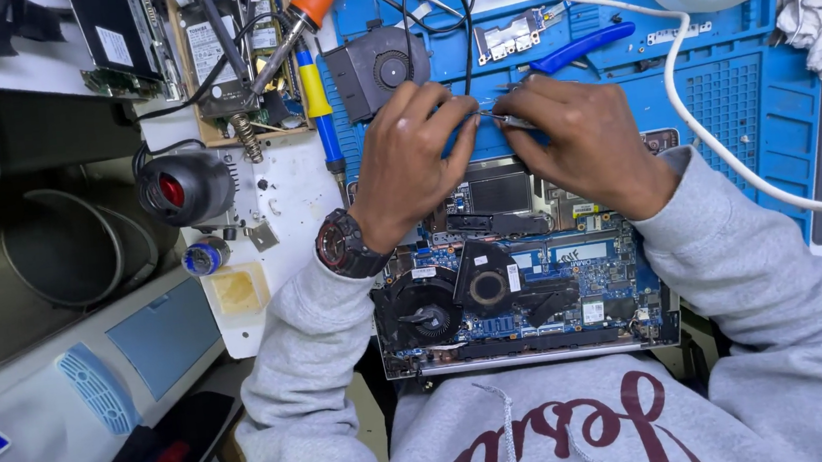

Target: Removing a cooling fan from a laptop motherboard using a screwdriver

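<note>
An opened laptop (522,291) lies on a blue work mat (730,100), its blue circuit board, black fan (419,311) and heat pipe exposed. My left hand (413,150), with a black watch on the wrist, hovers over the laptop's far edge, fingertips pinched at a small metal part. My right hand (588,144) grips thin metal tweezers (511,121) whose tips meet the left fingertips. Both hands cover the far part of the board.
A loose black fan (377,63) and blue-handled pliers (579,47) lie beyond the hands. A soldering iron (300,21) with an orange grip rests at the back left. A white cable (725,151) crosses the mat. A crumpled white cloth (818,21) is at the right.
</note>
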